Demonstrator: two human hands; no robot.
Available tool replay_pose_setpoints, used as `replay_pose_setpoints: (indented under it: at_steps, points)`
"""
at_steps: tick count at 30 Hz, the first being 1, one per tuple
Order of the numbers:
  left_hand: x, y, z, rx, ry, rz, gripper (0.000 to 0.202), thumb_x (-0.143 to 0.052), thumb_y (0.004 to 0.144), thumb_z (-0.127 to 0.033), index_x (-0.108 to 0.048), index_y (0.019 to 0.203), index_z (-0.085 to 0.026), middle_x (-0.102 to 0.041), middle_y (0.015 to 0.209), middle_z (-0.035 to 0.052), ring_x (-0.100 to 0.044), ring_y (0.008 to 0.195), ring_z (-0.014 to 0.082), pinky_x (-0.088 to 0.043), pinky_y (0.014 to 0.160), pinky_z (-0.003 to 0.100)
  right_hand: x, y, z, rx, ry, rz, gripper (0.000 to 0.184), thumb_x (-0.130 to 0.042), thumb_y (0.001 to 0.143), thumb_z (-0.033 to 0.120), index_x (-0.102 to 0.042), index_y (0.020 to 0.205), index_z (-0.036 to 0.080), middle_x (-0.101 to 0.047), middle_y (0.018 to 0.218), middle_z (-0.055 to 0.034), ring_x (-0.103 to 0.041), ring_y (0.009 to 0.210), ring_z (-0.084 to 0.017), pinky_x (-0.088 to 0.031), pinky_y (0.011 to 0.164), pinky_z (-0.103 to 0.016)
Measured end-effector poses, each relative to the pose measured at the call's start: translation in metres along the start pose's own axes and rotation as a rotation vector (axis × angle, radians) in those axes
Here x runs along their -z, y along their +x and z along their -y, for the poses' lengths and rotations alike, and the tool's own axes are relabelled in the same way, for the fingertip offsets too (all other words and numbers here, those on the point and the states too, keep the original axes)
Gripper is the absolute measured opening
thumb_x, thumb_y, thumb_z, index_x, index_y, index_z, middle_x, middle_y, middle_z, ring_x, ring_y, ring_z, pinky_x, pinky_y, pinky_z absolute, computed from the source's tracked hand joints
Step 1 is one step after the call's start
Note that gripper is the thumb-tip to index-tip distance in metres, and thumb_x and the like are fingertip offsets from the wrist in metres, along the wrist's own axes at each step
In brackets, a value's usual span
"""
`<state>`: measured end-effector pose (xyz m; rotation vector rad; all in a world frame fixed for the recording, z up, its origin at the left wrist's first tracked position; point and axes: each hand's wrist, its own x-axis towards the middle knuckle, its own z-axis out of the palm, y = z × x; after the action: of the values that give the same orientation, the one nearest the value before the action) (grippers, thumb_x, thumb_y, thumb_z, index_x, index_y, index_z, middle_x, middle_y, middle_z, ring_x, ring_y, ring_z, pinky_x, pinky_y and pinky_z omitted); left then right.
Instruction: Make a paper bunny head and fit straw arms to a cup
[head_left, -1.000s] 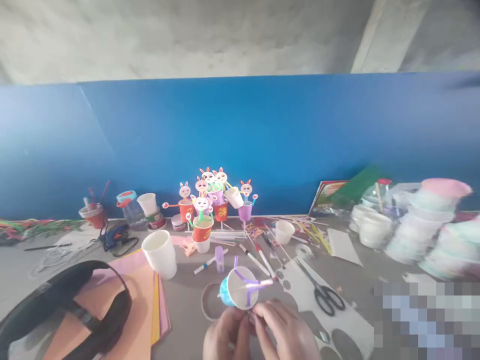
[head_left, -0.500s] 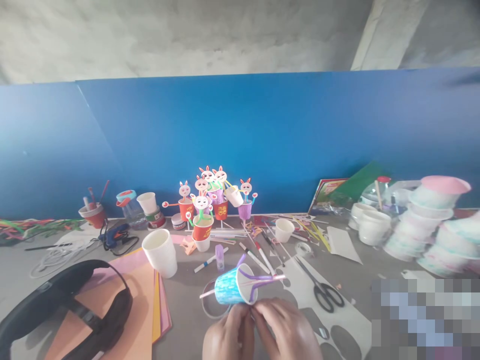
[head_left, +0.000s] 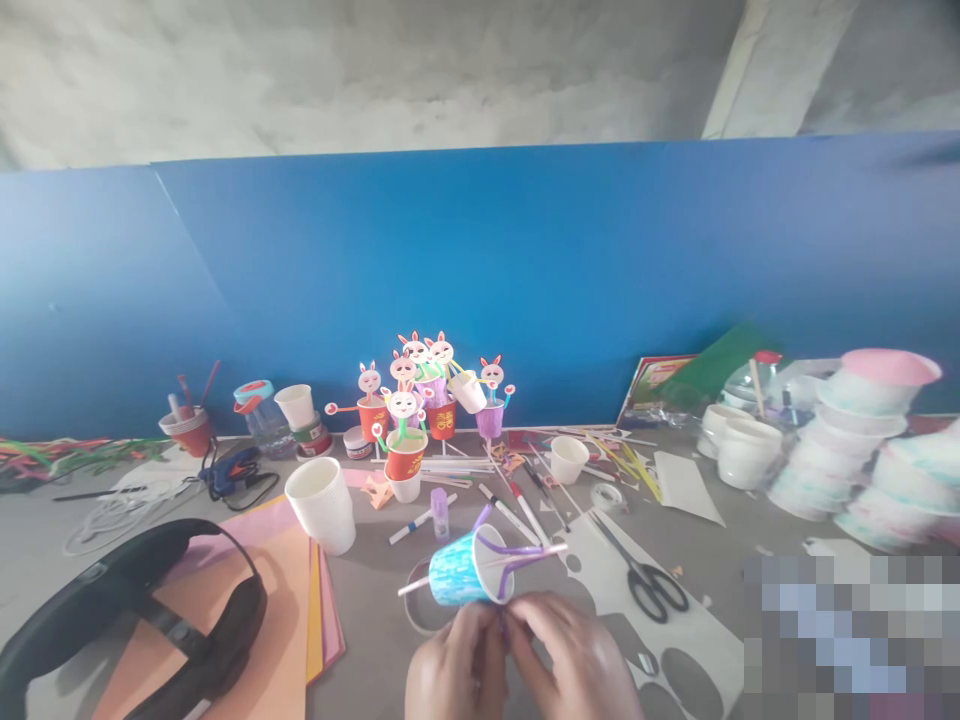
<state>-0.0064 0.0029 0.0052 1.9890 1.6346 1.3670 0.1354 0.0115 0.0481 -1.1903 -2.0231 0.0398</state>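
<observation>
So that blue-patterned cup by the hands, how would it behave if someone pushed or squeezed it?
The blue-patterned cup looks like thin paper, so it's probably light and may dent if squeezed. Its round, tapered wall suggests it could roll in a curve, though the stick through it might catch.

passable left of blue cup (head_left: 454, 572), between ring (head_left: 409, 611) and paper stack (head_left: 279, 600) | blocked ahead by purple tube (head_left: 440, 515), then rabbit-headed cups (head_left: 406, 458) | obstructed rightward by scissors (head_left: 649, 592)
</observation>
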Motion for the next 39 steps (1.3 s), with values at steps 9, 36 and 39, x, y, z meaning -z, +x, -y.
replay_pose_setpoints:
  at_steps: [9,36,39]
  points:
    - [0.004,0.003,-0.006,0.009,-0.036,0.016,0.029,-0.042,0.098,-0.028,-0.06,0.076,-0.024,-0.06,0.045,-0.0055,-0.059,0.037,0.0103,-0.038,0.039,0.015,0.004,0.005,0.002,0.002,0.021,-0.044,0.027,-0.042,0.095,0.015,-0.06,0.078,0.024,-0.071,0.066,0.0015,-0.069,0.057,-0.017,-0.049,0.053,-0.025]
    - [0.009,0.004,-0.011,-0.039,-0.098,-0.026,0.032,-0.043,0.102,-0.033,-0.062,0.077,-0.023,-0.062,0.046,-0.0042,-0.06,0.036,0.0104,-0.045,0.042,0.015,0.008,0.005,0.005,-0.01,0.049,-0.008,0.024,-0.045,0.091,0.011,-0.06,0.078,0.024,-0.071,0.067,0.0011,-0.069,0.06,-0.017,-0.052,0.054,-0.025]
    - [0.008,0.004,-0.011,-0.025,-0.134,-0.014,0.035,-0.042,0.103,-0.037,-0.063,0.079,-0.023,-0.062,0.045,-0.0042,-0.06,0.036,0.0106,-0.044,0.041,0.015,0.009,0.005,0.004,-0.016,0.069,0.005,0.024,-0.045,0.09,0.011,-0.06,0.077,0.024,-0.071,0.066,0.0016,-0.069,0.059,-0.017,-0.052,0.053,-0.025]
